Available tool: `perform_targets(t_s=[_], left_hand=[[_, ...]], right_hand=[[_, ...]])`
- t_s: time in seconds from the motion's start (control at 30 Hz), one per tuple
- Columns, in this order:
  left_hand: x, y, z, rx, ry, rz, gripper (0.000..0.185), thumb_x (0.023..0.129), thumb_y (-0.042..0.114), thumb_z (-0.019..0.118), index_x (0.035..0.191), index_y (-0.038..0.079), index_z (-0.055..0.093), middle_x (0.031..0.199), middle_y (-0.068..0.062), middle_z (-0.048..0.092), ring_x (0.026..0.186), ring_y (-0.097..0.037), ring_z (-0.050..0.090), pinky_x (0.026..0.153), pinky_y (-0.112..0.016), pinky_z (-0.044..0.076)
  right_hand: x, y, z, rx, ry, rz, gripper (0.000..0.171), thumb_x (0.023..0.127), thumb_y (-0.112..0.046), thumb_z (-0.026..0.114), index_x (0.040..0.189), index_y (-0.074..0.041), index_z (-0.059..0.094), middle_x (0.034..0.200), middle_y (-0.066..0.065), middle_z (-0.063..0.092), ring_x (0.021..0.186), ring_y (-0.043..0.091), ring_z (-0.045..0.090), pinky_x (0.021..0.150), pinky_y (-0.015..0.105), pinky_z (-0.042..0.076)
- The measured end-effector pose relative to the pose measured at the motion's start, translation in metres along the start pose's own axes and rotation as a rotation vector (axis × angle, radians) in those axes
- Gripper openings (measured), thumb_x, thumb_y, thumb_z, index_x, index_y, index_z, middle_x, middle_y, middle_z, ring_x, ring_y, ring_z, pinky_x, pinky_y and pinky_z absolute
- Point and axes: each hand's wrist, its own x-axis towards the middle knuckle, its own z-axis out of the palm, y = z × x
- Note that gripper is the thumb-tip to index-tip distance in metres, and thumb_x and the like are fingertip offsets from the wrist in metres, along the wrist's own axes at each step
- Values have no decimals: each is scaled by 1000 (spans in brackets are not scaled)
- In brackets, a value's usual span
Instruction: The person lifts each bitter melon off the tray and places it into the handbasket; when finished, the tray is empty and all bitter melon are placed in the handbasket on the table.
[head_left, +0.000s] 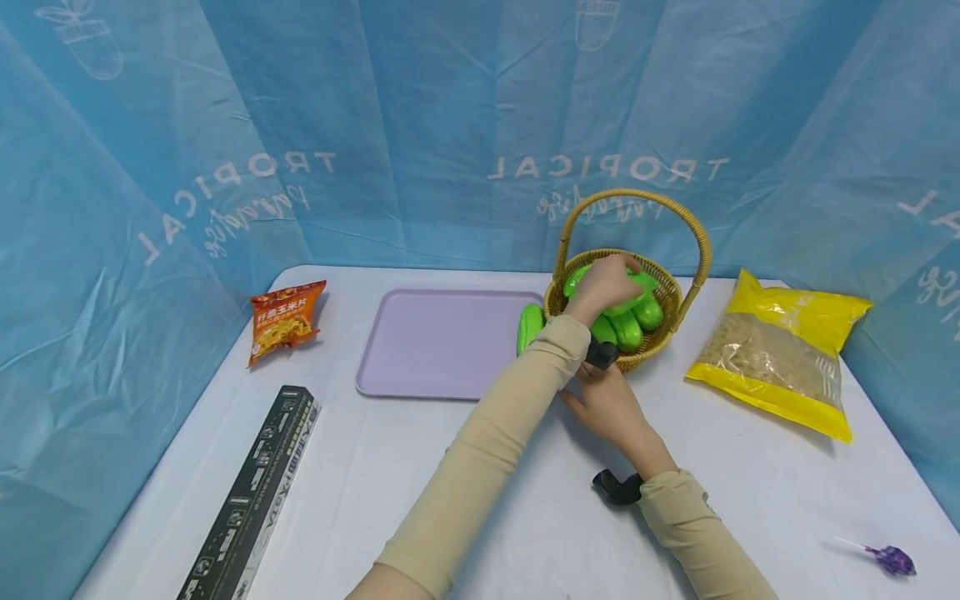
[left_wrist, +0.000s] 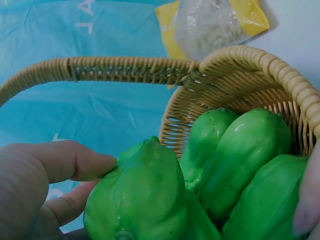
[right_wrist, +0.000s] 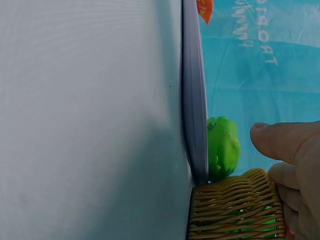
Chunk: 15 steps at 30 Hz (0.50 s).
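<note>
A wicker basket (head_left: 637, 358) with a tall arched handle holds several glossy green vegetables (left_wrist: 245, 155), lobed and somewhat pepper-like. My left hand (head_left: 603, 287) reaches into it over the near-left rim. In the left wrist view its fingers (left_wrist: 75, 161) hold one green vegetable (left_wrist: 142, 195) near the top of the pile; part of the grip is hidden behind it. At the basket's front, my right hand (head_left: 607, 404) grips the rim, thumb extended in the right wrist view. Another green vegetable (head_left: 530, 325) lies at the right end of the lavender tray (head_left: 442, 342), beside the basket.
An orange snack bag (head_left: 287, 319) stands at the back left, with a long dark box (head_left: 251, 492) in front of it. Right of the basket leans a yellow bag (head_left: 783, 354) with a transparent window. A purple lollipop (head_left: 892, 560) lies front right. Blue curtains (head_left: 450, 167) border the table.
</note>
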Motion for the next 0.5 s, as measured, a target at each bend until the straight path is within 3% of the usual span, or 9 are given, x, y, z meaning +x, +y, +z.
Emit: perform_targets(t_s=[0.1,0.27,0.37,0.43,0.47,0.5], left_hand=[[1,2,3,-5,-5,-29,37,95,21,59,131,28,60,109,8,67,46,-9,32,46,-23,31],[0,6,5,17,22,-6,37,95,23,58,133,25,59,128,7,63,55,-9,41,51,-24,34],[1,10,7,15,42,13,37,96,23,57,133,20,59,130,5,62,58,-9,44,56,-23,37],[4,12,10,3,45,13,19,96,22,57,111,16,68,99,4,69,53,-8,38,53,-23,34],[6,14,11,-2,47,12,12,96,21,58,94,15,68,81,4,65,50,-8,34,52,-22,32],[8,15,13,-9,47,11,19,96,21,58,78,15,63,66,4,56,47,-8,30,49,-22,30]], right_hand=[[0,-1,0,12,-14,16,55,81,-22,77,122,11,60,113,23,68,102,35,66,101,53,43],[0,0,-1,13,-9,19,51,82,-22,77,120,9,62,115,22,67,100,34,66,98,51,46],[1,1,0,-9,5,6,47,82,-22,77,116,8,65,109,21,68,97,32,66,91,47,51],[0,2,0,-12,12,1,42,82,-21,76,112,7,66,107,21,68,98,32,65,91,46,51],[0,2,0,-14,17,-2,40,82,-20,76,110,7,66,106,20,69,98,33,65,91,46,51],[0,2,0,-3,18,3,38,82,-18,76,109,7,66,105,21,69,99,33,64,92,47,50]])
